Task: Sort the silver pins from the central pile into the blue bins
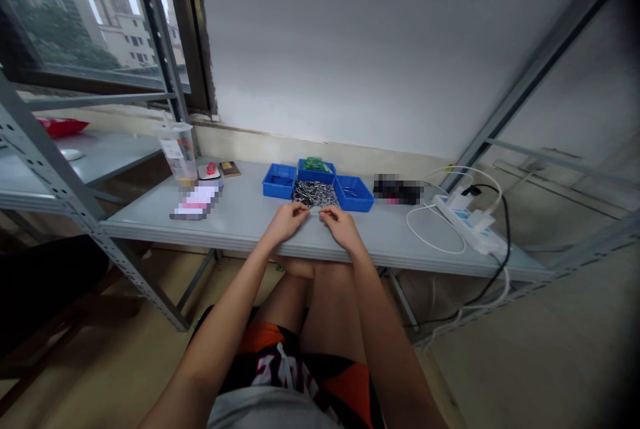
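My left hand point(291, 220) and my right hand point(339, 222) are above the front part of the grey table point(240, 216), fingertips pinched and facing each other. Between them shows a small thin piece point(315, 212), too small to name, with an end at each hand. Just beyond lies a pile of small metal parts point(315, 193). Three blue trays surround the pile: the left tray point(279, 181), the back tray point(317, 174) with green packaging point(317, 164) in it, and the right tray point(354, 194) with a few thin parts.
A plastic cup point(178, 152), a pixelated flat item point(197, 200) and a small dark box point(230, 169) are on the left. On the right are a dark pixelated object point(397, 190), a white power strip point(470, 226) and loose cables. Metal shelf posts frame both sides.
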`<state>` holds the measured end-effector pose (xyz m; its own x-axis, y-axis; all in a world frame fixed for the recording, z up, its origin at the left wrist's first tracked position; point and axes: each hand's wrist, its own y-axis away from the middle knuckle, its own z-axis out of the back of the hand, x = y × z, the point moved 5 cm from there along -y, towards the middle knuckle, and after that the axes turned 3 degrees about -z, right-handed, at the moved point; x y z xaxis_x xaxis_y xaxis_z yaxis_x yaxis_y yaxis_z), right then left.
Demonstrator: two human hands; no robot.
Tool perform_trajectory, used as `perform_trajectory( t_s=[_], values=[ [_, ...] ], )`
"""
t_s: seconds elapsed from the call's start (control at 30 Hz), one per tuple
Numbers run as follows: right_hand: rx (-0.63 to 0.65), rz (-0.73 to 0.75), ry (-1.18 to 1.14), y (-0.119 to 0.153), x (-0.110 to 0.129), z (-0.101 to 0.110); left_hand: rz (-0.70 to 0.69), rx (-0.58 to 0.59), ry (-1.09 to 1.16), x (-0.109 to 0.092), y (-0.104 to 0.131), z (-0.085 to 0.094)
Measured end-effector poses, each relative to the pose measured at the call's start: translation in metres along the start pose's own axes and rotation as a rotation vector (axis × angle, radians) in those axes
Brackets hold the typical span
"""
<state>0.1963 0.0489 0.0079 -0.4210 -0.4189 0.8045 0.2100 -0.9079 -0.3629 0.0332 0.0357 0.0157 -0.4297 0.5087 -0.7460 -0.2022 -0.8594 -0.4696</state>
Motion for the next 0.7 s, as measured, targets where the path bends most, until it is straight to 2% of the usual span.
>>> perform_trajectory(
  t_s=[0.7],
  values=[
    [0.003, -0.008, -0.045, -0.0010, -0.0047, -0.0011, -0.002, -0.009, -0.003, -0.0015, 0.0003, 0.0003]
  ],
)
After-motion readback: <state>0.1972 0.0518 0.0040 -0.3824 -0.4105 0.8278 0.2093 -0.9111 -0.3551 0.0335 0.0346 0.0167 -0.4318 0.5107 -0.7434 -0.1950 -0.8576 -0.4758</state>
